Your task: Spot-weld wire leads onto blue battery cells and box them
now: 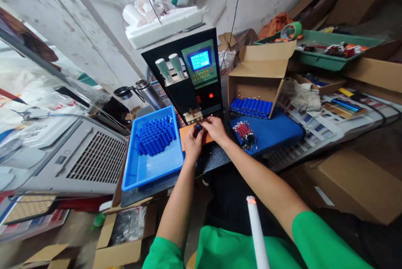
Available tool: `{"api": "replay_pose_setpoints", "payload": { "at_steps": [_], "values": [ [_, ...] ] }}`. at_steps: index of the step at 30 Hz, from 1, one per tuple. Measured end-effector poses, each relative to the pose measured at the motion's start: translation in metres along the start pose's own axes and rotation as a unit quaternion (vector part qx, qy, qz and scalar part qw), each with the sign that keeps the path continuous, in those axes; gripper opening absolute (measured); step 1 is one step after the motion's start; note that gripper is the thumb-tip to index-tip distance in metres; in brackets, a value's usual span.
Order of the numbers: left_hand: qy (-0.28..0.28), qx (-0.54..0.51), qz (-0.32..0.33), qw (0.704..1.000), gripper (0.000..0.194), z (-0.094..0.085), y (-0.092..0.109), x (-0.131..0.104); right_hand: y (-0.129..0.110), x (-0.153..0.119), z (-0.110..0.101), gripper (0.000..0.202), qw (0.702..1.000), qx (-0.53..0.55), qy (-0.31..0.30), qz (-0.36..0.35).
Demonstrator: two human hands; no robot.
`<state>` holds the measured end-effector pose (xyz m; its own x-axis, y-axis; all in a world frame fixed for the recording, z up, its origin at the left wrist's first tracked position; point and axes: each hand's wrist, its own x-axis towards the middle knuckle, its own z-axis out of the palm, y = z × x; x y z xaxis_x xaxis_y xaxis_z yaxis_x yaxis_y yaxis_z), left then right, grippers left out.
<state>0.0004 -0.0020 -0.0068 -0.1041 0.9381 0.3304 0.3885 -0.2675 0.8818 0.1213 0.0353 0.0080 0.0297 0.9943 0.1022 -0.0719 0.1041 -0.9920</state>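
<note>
My left hand [193, 142] is closed on a blue battery cell [199, 127], mostly hidden by my fingers. It is just below the electrodes [193, 115] of a black spot welder [179, 97] with a lit blue screen. At the cell's right side, my right hand [215, 130] is pinched closed. A small white tip shows above its fingers, but what it grips is too small to make out. Beneath both hands lies an orange board [187, 135]. To the left, a blue tray [150, 172] carries many upright blue cells [156, 135].
Right of the welder, a cardboard box [260, 61] holds stacked blue cells [251, 107]. Red and black wire leads [245, 134] lie on a blue pad [276, 133]. A steel flask [150, 93] stands behind the tray. A lit cigarette [258, 235] juts into the near view.
</note>
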Motion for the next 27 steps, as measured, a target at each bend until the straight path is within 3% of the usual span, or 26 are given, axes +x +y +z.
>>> {"api": "replay_pose_setpoints", "payload": {
  "at_steps": [16,27],
  "values": [
    [-0.010,-0.034,0.006,0.999,0.025,0.0001,0.0005,-0.0006,-0.0076,-0.0034,0.0022,0.014,0.998,-0.068,0.006,0.012],
    [-0.001,-0.003,0.000,1.000,0.028,-0.0005,-0.0059,-0.0006,-0.0076,-0.0040,0.0024,0.013,0.997,-0.080,0.012,0.015]
  ]
}}
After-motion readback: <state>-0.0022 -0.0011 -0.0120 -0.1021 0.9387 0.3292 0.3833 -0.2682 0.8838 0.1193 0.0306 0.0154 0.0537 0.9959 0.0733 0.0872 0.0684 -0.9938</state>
